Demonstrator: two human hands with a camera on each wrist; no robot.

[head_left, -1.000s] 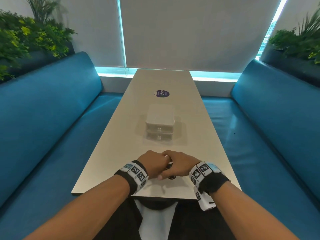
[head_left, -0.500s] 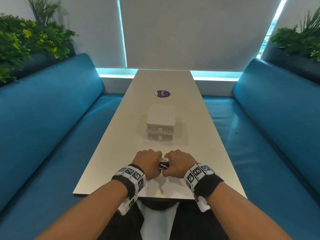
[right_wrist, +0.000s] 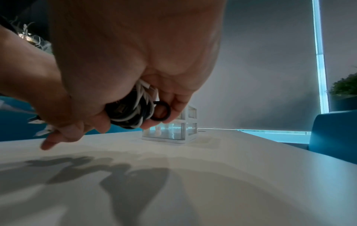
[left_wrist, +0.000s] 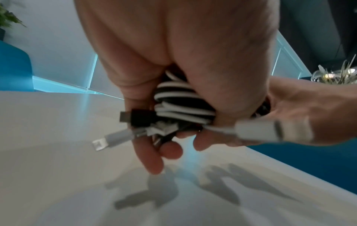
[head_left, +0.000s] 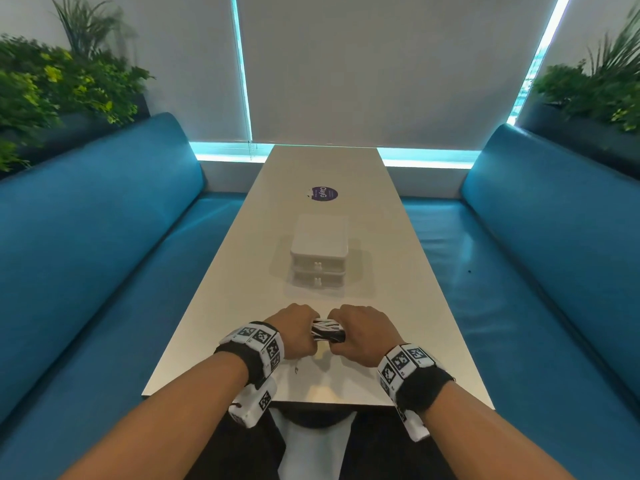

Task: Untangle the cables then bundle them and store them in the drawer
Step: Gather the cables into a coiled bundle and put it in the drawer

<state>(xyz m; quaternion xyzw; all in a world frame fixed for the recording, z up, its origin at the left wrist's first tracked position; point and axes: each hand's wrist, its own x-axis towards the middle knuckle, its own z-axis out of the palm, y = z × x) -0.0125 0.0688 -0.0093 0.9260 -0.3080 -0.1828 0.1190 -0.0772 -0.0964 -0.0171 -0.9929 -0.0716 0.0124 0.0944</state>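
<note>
Both hands up off the counter [head_left: 398,271], near my edge of it, holding one coil of black and white cables [head_left: 327,331] between them. Left hand [head_left: 294,329] has its fingers [left_wrist: 152,157] curled round one end of the coil, where the plugs [left_wrist: 108,139] stick out loose below the palm; right hand [head_left: 363,332] is wrapped round the other end, its fingers [right_wrist: 177,100] also pinching a small black band [right_wrist: 160,111] against the loops. I read the two-ended hold as keeping the loops squeezed flat so the band can go over them; bundle not yet tied, as far as I can judge. One grey plug [left_wrist: 257,131] pokes across toward the right hand, so stray ends could snag the band. The drawers [head_left: 319,252], a small clear two-tier unit, sit straight ahead mid-counter, both shut, knobs facing me, well apart from the hands. Bare counter lies between hands and unit, and to either side of it. The counter is narrow, with blue benches [head_left: 104,237] along both long edges, so I'd keep the work centred; a dropped coil near the front edge would likely go into the lap.
</note>
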